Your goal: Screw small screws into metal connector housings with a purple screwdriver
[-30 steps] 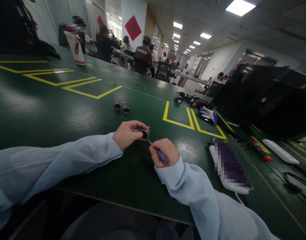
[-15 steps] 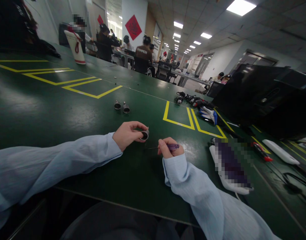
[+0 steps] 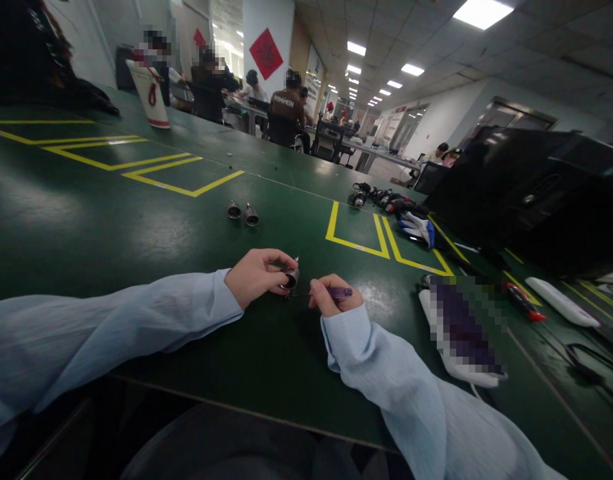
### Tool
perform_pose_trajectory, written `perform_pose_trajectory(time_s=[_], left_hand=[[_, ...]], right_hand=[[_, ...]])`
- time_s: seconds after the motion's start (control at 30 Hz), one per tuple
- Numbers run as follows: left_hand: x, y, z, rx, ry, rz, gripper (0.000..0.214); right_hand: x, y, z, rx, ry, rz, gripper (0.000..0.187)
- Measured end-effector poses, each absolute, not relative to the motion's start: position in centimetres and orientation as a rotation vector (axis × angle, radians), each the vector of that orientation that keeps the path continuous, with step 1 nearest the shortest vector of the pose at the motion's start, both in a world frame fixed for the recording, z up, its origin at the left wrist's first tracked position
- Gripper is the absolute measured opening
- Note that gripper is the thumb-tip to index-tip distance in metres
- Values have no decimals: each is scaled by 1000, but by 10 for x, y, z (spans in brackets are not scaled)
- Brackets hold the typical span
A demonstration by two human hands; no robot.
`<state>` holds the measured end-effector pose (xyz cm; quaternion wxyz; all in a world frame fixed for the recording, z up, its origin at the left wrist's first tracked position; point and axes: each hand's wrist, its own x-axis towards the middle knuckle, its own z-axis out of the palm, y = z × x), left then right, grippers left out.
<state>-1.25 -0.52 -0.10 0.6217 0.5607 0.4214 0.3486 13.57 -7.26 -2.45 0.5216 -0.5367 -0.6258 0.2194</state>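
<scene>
My left hand grips a small grey metal cup-shaped part between thumb and fingers; its round opening faces me and a thin stem shows at the top. In my right hand is a thin screwdriver with a purple handle, its shaft pointing left. The tip is just below the cup's rim; whether it touches cannot be made out. Two similar metal cups stand side by side on the green table, beyond my left hand.
Yellow tape outlines mark the table. To the right lie a white-edged device, partly pixelated, a red-and-black tool, a work glove and a black cable heap. A paper cup stands far left. People sit behind.
My left hand has tilted and lowered the metal cup slightly, so its stem now shows. My right hand has shifted a little left, bringing the screwdriver tip closer to the cup.
</scene>
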Motion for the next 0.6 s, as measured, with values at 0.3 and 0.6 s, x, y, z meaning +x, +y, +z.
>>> perform_pose_trajectory(time_s=[0.3, 0.6], left_hand=[[-13, -3, -2, 1285, 978, 841, 28], [-13, -4, 10, 1064, 922, 934, 25]], right_hand=[[124, -70, -23, -1342, -1495, 493, 27], [132, -74, -18, -1421, -1452, 571, 30]])
